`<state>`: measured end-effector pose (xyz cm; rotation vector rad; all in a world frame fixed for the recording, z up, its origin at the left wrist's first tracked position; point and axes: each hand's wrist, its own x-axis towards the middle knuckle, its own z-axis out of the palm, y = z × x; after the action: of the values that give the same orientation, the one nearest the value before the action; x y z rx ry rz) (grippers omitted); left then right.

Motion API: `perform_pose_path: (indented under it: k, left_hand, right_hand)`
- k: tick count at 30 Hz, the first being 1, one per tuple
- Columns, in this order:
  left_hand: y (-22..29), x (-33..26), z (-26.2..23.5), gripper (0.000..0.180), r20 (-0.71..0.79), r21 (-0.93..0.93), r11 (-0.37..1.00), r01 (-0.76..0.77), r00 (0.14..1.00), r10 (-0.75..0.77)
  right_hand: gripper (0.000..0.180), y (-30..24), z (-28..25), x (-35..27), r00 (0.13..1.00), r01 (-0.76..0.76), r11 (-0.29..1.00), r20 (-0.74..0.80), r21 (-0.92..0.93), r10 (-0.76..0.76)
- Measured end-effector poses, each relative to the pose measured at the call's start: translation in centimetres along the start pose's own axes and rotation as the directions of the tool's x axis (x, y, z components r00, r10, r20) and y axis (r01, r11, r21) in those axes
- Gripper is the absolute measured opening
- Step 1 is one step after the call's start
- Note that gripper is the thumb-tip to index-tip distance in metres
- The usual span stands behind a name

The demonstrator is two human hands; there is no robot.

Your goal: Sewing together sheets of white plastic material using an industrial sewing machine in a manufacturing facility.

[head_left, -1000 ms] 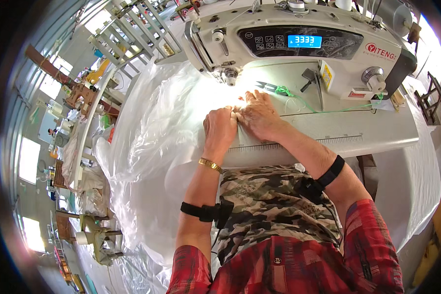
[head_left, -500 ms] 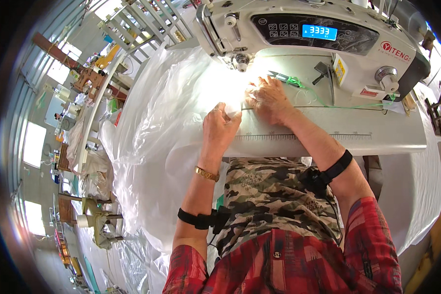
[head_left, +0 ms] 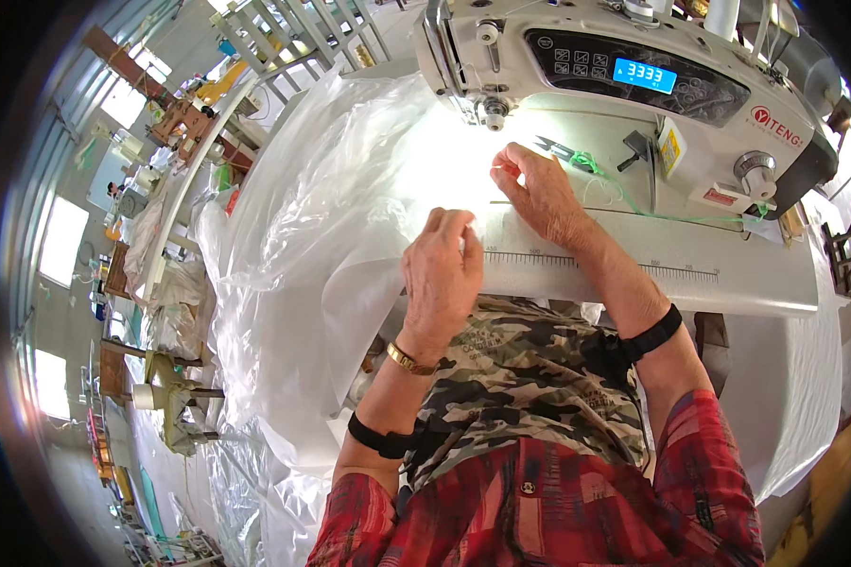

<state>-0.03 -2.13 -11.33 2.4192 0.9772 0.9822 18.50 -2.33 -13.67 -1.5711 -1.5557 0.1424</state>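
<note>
A white sewing machine [head_left: 577, 80] with a lit blue display stands on the machine bed, and bright lamp glare washes out the area under its needle. A translucent white plastic sheet [head_left: 303, 217] spreads left of the needle and hangs over the front edge. At the front of the glare, my left hand [head_left: 440, 269] has its fingers curled in a pinch; whatever is between them is lost in the light. My right hand [head_left: 544, 194] is a little right of the needle, raised, with thumb and fingers bent together; I cannot make out anything in them.
Thread snips [head_left: 567, 154] with green cord lie right of the needle, near a black clamp-like piece [head_left: 635, 148]. A printed ruler scale [head_left: 615, 266] runs along the front of the bed. At the far left are a workbench [head_left: 184, 203] and a stool-like stand [head_left: 175, 402].
My hands have come apart: the left moved back toward me and turned, and the right lifted slightly rightward. The machine now sits further right in view.
</note>
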Motion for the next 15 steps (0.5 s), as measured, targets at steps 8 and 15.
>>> perform_pose_path:
  k: [8,15]
  left_hand:
    - [-2.2,2.5,-1.7,0.019,-0.145,0.168,0.974,-0.151,0.974,0.176]
    - [-4.8,1.9,-1.9,0.023,-0.039,0.373,0.887,-0.272,0.951,0.307]
  right_hand:
    - [0.038,-1.6,-0.3,-1.1,0.961,-0.238,0.963,0.177,0.127,0.214]
    - [0.04,-4.9,1.7,-4.2,0.988,0.024,0.973,-0.142,-0.231,-0.058]
